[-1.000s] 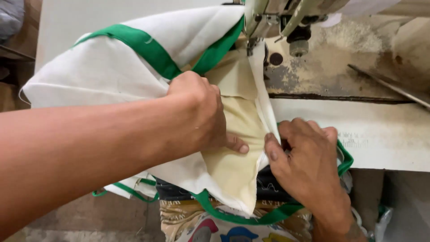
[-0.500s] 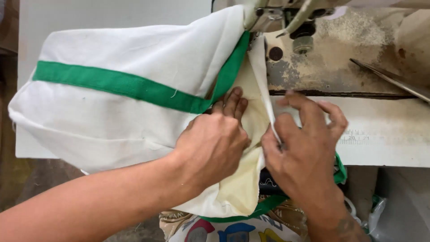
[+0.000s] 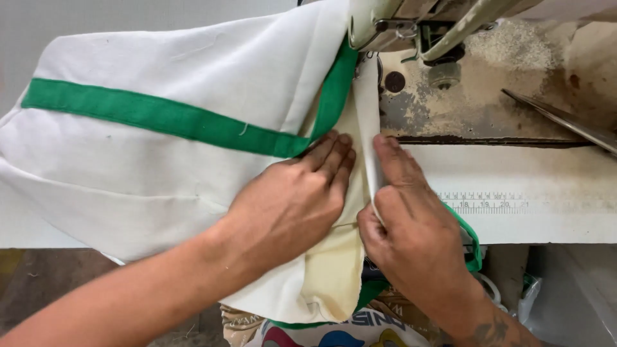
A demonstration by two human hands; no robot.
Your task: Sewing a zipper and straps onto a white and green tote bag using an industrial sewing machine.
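Sewing table [image 3: 546,218], hands on cloth [image 3: 180,160]

- I count two hands on the cloth: my left hand [image 3: 292,205] and my right hand [image 3: 408,234]
- One white cloth piece [image 3: 180,160] with green bands [image 3: 160,117]; I see two band stretches
- One cream cloth strip [image 3: 334,270]
- One sewing machine [image 3: 450,38]
- One printed ruler strip [image 3: 485,202] on one white table [image 3: 546,218]
- One metal rod [image 3: 565,122]
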